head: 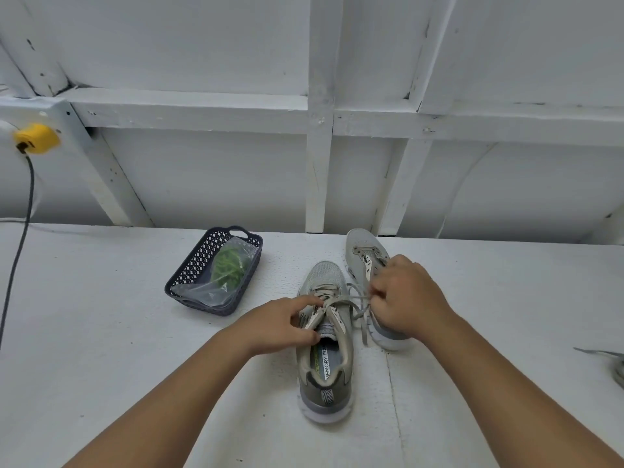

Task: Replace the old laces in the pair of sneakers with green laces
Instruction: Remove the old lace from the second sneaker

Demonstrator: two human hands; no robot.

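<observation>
Two grey sneakers stand on the white table. The near sneaker (325,359) points away from me and still carries a grey lace (358,300) across its upper eyelets. My left hand (283,324) grips this shoe's left side at the tongue, index finger stretched over the eyelets. My right hand (407,298) pinches the grey lace pulled out to the right. The far sneaker (363,251) sits behind my right hand, partly hidden, and shows no lace. Green laces (229,266) lie in a clear plastic bag inside a dark basket (189,265).
A loose grey lace (607,358) lies at the table's right edge. A yellow plug (35,138) with a dark cable (20,244) hangs at the left wall. A white framed wall rises right behind the table.
</observation>
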